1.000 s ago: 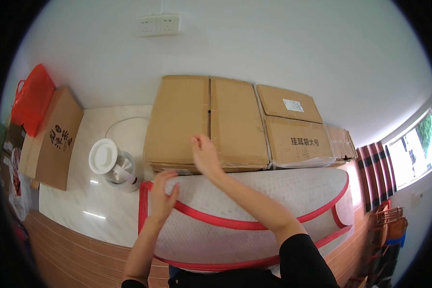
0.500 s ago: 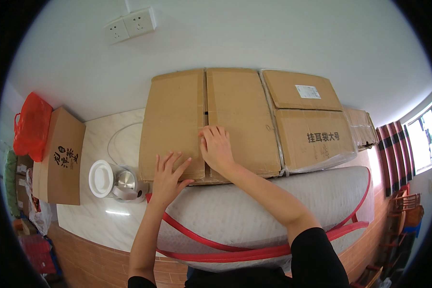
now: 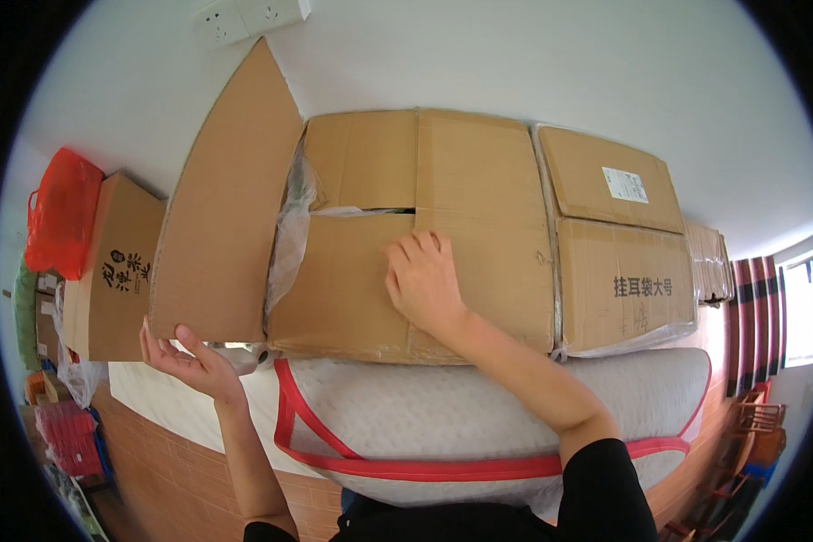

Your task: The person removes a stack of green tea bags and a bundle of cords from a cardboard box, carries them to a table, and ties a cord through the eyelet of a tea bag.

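A large cardboard box (image 3: pixel 488 181) has its left flap (image 3: pixel 230 190) raised and swung out to the left, while its right flap lies flat. My left hand (image 3: pixel 190 361) grips the raised flap at its near lower corner, the thumb on the front face and the fingers behind the edge. My right hand (image 3: pixel 429 280) rests on the box top with bent fingers at the free edge of the right flap; its fingertips are partly hidden. Under the raised flap, an inner flap (image 3: pixel 343 280) shows, with clear plastic film (image 3: pixel 289 235) along the left side.
Another taped box (image 3: pixel 623 289) stands close on the right. In front lies a rolled, grey-white padded sheet with red edging (image 3: pixel 515 397). At far left are a printed carton (image 3: pixel 122 271) and a red plastic bag (image 3: pixel 63 212). The flap mostly hides a kettle (image 3: pixel 244 357).
The left flap has gone from flat to raised, with my left hand moving left along with it. My right hand stays near the right flap's edge. The view has shifted slightly.
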{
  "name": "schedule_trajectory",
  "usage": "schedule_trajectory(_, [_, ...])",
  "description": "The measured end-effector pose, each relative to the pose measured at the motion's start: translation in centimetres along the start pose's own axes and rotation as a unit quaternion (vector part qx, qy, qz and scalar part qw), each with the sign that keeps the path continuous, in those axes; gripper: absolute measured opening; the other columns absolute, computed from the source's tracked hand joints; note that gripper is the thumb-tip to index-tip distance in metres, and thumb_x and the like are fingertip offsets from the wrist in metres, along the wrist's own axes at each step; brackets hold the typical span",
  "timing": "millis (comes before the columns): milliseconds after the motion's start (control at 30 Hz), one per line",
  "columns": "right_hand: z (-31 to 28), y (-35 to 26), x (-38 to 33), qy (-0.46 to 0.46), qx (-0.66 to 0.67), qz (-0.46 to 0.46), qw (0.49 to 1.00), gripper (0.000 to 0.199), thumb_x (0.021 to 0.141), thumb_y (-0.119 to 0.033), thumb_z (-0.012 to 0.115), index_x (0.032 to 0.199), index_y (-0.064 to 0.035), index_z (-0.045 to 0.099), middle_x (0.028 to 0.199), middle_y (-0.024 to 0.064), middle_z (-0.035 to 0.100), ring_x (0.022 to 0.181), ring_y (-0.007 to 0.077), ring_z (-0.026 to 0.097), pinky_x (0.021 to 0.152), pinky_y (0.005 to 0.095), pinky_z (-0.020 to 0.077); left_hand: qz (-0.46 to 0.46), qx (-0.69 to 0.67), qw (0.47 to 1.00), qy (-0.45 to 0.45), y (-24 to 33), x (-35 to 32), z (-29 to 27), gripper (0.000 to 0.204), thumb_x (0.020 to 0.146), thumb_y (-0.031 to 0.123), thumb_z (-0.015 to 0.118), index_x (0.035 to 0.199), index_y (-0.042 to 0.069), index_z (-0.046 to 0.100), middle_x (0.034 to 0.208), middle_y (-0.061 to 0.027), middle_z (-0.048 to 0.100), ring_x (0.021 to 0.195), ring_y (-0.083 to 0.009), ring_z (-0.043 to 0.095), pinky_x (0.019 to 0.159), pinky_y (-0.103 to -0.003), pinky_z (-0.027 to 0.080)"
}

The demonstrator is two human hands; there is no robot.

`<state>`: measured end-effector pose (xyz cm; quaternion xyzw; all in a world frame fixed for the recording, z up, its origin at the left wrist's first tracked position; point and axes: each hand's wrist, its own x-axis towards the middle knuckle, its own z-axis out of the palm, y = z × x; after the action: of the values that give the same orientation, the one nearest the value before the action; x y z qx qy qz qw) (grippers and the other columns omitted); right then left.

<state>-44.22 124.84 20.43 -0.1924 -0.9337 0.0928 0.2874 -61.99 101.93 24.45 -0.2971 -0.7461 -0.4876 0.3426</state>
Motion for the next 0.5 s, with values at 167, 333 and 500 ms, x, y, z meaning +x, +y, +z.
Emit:
schedule_trajectory(167, [1.5,3.2,3.2,-0.096,-0.142,-0.047,0.984,0.015,0.077,-0.016,0.06,0.087,-0.0059,0.062,0.091,0.0087,0.059,0.098,0.0254,0.051,0.094,0.0433,0.0362,-0.048,-0.054,0.997,0.033,0.3,0.5,0.4,0.045,0.098,0.019,0.044,0.135,-0.001,0.026,0.136,-0.018,0.033,0.12,-0.0267,0.042,0.099,-0.038,0.037])
schedule_trajectory(333, [-0.4,5.9,5.1,-0.11,-0.174,-0.163,0.965,0.012,0.075,-0.018,0.059,0.074,-0.0073,0.064,0.08,0.0056,0.061,0.096,0.024,0.053,0.1,0.046,0.0328,0.063,0.146,0.984,0.085,0.5,3.2,0.2,0.049,0.094,0.016,0.048,0.137,0.002,0.029,0.135,-0.0178,0.03,0.119,-0.0275,0.037,0.101,-0.042,0.031])
schedule_trajectory(500, [-13.9,6.9,8.3,-0.022,-0.107,-0.11,0.988,0.013,0.074,-0.018,0.064,0.066,-0.0102,0.058,0.071,0.0037,0.058,0.088,0.0254,0.054,0.102,0.0476,0.0299,0.104,0.346,0.932,0.004,0.4,4.6,-1.3,0.053,0.082,0.002,0.049,0.132,0.018,0.05,0.129,-0.0112,0.038,0.111,-0.0241,0.039,0.1,-0.042,0.023])
